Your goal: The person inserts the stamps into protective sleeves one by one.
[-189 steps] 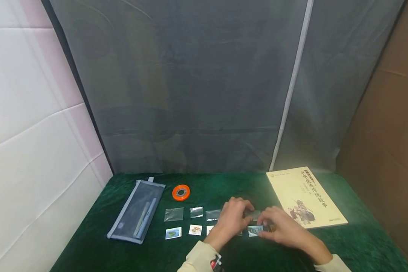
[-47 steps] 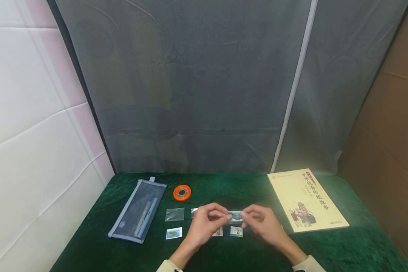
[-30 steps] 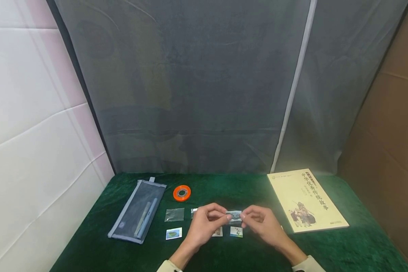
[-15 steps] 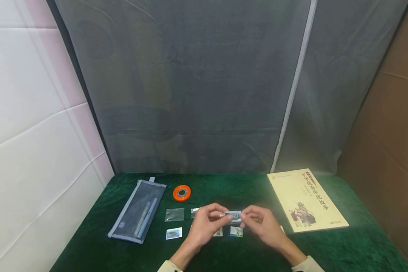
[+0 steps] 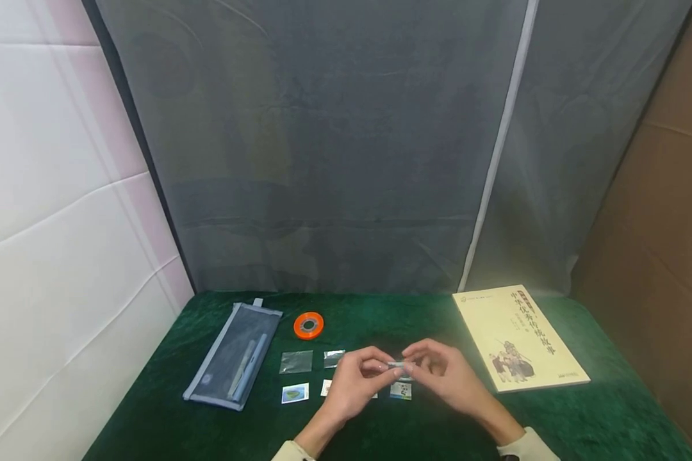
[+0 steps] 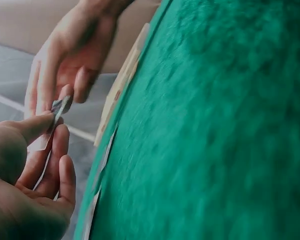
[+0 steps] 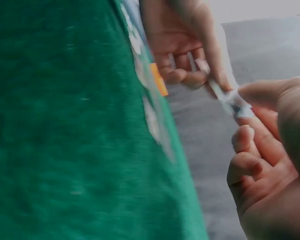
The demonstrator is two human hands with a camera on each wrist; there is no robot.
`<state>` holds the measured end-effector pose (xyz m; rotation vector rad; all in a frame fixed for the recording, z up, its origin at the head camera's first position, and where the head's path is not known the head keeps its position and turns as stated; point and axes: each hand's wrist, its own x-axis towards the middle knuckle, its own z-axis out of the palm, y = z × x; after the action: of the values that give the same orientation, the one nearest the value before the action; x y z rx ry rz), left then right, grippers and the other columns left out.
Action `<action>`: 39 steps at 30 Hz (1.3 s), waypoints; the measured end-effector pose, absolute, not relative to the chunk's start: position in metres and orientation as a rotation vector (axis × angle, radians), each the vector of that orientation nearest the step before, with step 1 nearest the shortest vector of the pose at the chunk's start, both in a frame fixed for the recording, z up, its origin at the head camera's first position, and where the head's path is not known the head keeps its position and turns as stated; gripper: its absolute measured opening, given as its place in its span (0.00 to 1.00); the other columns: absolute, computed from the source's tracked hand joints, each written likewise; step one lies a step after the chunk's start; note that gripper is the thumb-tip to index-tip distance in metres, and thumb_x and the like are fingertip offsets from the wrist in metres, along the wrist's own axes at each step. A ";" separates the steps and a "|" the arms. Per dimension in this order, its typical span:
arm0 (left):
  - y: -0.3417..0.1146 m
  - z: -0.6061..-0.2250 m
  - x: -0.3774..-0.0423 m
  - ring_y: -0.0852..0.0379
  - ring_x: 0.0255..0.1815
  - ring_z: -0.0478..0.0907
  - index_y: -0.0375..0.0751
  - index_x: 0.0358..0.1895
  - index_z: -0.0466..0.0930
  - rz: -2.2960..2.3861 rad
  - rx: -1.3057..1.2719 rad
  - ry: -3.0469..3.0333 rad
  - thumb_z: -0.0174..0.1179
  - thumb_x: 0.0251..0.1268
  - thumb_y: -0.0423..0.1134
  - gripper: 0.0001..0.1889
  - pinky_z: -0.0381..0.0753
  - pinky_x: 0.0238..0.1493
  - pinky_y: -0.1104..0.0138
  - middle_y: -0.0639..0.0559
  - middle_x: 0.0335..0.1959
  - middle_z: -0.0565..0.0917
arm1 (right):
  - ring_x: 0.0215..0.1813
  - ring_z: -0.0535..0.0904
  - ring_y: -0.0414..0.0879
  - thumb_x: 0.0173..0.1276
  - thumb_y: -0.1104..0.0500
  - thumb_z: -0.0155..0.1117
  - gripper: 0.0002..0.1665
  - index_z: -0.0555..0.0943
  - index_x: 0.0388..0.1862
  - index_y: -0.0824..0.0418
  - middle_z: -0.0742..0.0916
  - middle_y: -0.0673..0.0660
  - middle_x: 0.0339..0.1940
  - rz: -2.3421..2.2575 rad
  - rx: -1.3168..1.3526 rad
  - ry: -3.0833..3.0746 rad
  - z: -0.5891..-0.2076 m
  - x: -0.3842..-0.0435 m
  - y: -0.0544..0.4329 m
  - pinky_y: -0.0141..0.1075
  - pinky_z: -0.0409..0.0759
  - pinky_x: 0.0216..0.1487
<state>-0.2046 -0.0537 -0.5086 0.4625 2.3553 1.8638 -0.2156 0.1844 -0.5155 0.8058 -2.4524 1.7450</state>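
Observation:
In the head view my left hand [image 5: 354,384] and right hand [image 5: 446,378] meet above the table, fingertips almost together. Between them is a small blue-grey stamp [image 7: 237,107] with a clear plastic sleeve [image 6: 39,144]. The left thumb and fingers pinch the sleeve, while the right thumb and fingers pinch the stamp's end. Both are tilted nearly edge-on; I cannot tell how far the stamp sits inside. Below the hands lies a panda stamp [image 5: 401,390]. A green-pictured stamp [image 5: 295,393] and another stamp [image 5: 326,388], partly covered by the left hand, lie to the left.
Flat clear sleeves, one at the left [image 5: 296,362] and a smaller shiny one [image 5: 333,358], lie behind the stamps. An orange tape roll [image 5: 308,325] is farther back. A mesh pencil case [image 5: 233,355] with pens lies left, a yellow book [image 5: 519,339] right.
Earlier the right hand was at the blue-grey stamp on the table; both hands then lifted it with a sleeve. Just now it has tipped edge-on and the right fingers have risen and moved closer.

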 end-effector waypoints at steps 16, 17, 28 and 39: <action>-0.024 -0.506 -0.211 0.74 0.34 0.83 0.48 0.44 0.91 1.440 0.733 2.614 0.71 0.74 0.37 0.02 0.83 0.38 0.74 0.62 0.35 0.91 | 0.21 0.70 0.32 0.73 0.56 0.75 0.06 0.89 0.47 0.48 0.90 0.44 0.33 1.403 0.748 -2.782 -0.513 -0.214 0.229 0.32 0.74 0.26; -0.022 -0.507 -0.211 0.74 0.34 0.82 0.47 0.44 0.91 1.396 0.756 2.635 0.71 0.74 0.37 0.02 0.82 0.37 0.75 0.63 0.34 0.91 | 0.23 0.70 0.32 0.73 0.57 0.75 0.07 0.89 0.47 0.47 0.90 0.43 0.33 1.371 0.763 -2.795 -0.515 -0.213 0.230 0.31 0.74 0.28; -0.003 -0.507 -0.210 0.68 0.37 0.78 0.50 0.38 0.91 1.117 0.860 2.822 0.72 0.67 0.34 0.04 0.75 0.43 0.71 0.64 0.29 0.89 | 0.39 0.80 0.32 0.67 0.63 0.78 0.12 0.89 0.44 0.45 0.88 0.38 0.35 1.160 0.926 -2.722 -0.526 -0.213 0.239 0.32 0.79 0.42; 0.004 -0.508 -0.210 0.70 0.32 0.73 0.50 0.36 0.91 1.005 0.866 2.898 0.78 0.62 0.35 0.05 0.70 0.39 0.73 0.67 0.24 0.85 | 0.43 0.79 0.31 0.69 0.57 0.79 0.11 0.89 0.43 0.40 0.86 0.34 0.36 1.014 0.875 -2.772 -0.527 -0.217 0.238 0.38 0.83 0.50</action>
<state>-0.2102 0.0036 -0.5084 0.8660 2.8975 1.0051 -0.2173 0.2380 -0.5271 0.8752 -2.7724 1.0143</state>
